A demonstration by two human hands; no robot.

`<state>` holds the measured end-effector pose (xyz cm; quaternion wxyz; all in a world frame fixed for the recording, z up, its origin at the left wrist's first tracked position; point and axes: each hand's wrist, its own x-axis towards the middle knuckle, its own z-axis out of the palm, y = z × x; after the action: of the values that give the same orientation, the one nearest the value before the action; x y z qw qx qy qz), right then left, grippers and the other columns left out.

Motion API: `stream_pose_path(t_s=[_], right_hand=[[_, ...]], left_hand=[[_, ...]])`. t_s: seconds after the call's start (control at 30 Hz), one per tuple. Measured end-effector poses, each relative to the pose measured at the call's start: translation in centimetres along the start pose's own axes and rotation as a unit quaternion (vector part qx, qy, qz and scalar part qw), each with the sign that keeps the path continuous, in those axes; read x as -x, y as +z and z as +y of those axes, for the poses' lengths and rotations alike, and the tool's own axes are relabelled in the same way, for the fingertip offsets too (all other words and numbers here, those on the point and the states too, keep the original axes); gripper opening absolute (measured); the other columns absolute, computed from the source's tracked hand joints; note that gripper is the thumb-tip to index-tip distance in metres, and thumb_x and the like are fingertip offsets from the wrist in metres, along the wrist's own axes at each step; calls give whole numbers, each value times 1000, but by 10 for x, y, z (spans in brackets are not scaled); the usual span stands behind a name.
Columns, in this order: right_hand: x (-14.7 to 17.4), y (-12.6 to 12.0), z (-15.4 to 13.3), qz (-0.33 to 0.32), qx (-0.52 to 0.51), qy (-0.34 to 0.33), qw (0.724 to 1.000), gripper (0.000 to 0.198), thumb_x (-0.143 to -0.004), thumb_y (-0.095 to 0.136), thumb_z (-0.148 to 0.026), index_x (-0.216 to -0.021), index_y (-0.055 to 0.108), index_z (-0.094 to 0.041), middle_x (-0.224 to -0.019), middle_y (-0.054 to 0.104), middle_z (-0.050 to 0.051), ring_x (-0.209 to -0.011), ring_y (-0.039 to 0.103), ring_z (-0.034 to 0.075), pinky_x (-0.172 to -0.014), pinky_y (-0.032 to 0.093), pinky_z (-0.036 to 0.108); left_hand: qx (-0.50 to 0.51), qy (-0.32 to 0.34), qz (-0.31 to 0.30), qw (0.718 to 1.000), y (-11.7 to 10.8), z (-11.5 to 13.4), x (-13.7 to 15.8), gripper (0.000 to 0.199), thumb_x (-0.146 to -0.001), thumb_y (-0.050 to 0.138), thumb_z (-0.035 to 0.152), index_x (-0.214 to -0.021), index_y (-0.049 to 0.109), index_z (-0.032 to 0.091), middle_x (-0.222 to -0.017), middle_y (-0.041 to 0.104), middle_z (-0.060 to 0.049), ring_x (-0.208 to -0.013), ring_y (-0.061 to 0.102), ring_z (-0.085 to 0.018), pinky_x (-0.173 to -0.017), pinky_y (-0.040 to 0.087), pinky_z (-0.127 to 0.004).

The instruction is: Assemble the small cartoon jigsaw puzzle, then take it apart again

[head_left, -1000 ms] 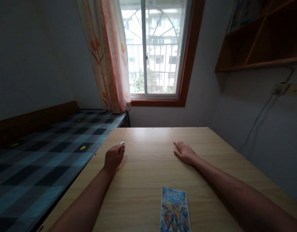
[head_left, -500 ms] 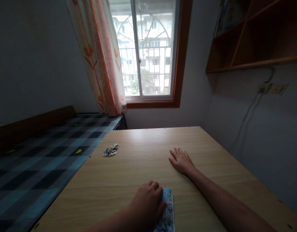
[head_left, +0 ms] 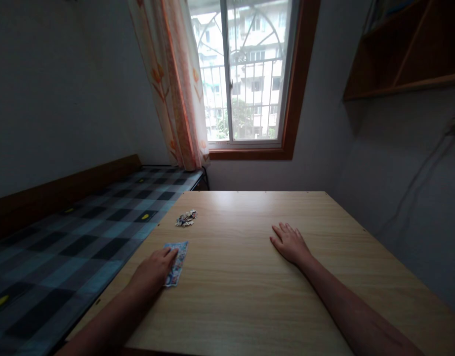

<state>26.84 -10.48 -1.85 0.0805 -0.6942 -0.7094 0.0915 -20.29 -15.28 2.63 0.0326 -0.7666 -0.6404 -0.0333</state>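
My left hand (head_left: 155, 267) is at the left side of the wooden table (head_left: 227, 296), its fingers closed over a colourful, mostly blue picture sheet (head_left: 180, 257). The hand covers the sheet's left part, and the thumb's hold is hidden. Just beyond the sheet is a small heap of jigsaw puzzle pieces (head_left: 186, 218), apart from the hand. On the right half of the table my right hand (head_left: 290, 243) rests palm down, fingers spread, with nothing in it.
Along the table's left side stands a bed with a checked cover (head_left: 101, 247). Behind the table are a window (head_left: 249, 89) and a patterned curtain (head_left: 175, 99). A wooden wall shelf (head_left: 405, 81) hangs at the upper right.
My left hand has moved forward and left with the picture sheet, from the near middle of the table to near the puzzle pieces. My right hand stays put. The view has turned slightly left.
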Motion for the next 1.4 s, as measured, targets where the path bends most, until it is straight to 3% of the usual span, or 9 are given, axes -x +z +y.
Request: stream_pose_path(t_s=[0.1,0.17,0.37,0.53,0.67,0.83,0.97,1.13,1.4], right_hand=[[0,1,1,0,0,0,1000,63,-101,34,-54,-157,37,-26,-165,25,7,-154,18,28,-124,11,50],[0,1,1,-1,-2,-1,1000,62,-101,35,-54,-157,37,-26,-165,25,7,-154,18,29,-123,10,50],[-1,0,1,-2,3,-2,1000,62,-101,34,-54,-157,38,-26,-165,25,8,-154,18,29,-123,10,51],[-1,-1,1,-7,0,-2,1000,63,-101,34,-54,-157,36,-26,-166,24,8,-154,18,29,-123,10,51],[-1,-2,-1,-6,3,2,1000,63,-101,34,-54,-158,36,-26,-166,24,8,-154,17,29,-123,9,51],[-1,-3,-5,-8,2,0,1000,64,-102,31,-54,-159,34,-26,-166,21,8,-155,15,29,-124,8,51],[-1,-3,-7,-8,-2,-2,1000,64,-102,29,-55,-159,33,-26,-167,20,9,-155,15,29,-124,7,50],[-8,-8,-6,-26,-7,-12,1000,67,-101,28,-58,-160,29,-28,-167,17,9,-156,12,30,-123,6,53],[-48,-11,-7,-20,-6,30,999,67,-100,27,-60,-160,29,-30,-168,16,9,-156,11,31,-122,5,57]], left_hand=[[9,-21,20,1000,6,-48,5,48,-91,38,26,-129,67,18,-135,64,-15,-128,58,-30,-110,44,-45],[25,-14,34,999,9,-63,10,49,-90,38,30,-126,69,17,-133,66,-15,-128,58,-30,-111,44,-45],[55,-10,43,997,19,-71,13,53,-88,38,39,-126,70,19,-137,64,-12,-128,60,-29,-110,46,-41],[66,-4,74,995,10,-69,2,54,-89,37,39,-128,67,17,-138,64,-13,-131,57,-29,-112,44,-43],[87,38,108,990,-3,-18,-16,57,-95,31,37,-139,59,14,-149,54,-14,-139,48,-27,-118,37,-44],[85,146,3,986,9,99,-54,58,-98,36,41,-148,51,16,-157,45,-13,-144,42,-26,-120,34,-41],[63,98,-51,992,26,167,-92,63,-97,39,47,-153,45,18,-162,35,-16,-151,29,-32,-122,23,-51],[37,12,-46,998,29,189,-136,68,-98,31,53,-157,36,18,-165,24,-18,-154,20,-33,-122,16,-56],[37,1,-35,999,33,183,-159,69,-97,31,55,-157,37,20,-165,25,-18,-153,21,-33,-121,17,-56]])
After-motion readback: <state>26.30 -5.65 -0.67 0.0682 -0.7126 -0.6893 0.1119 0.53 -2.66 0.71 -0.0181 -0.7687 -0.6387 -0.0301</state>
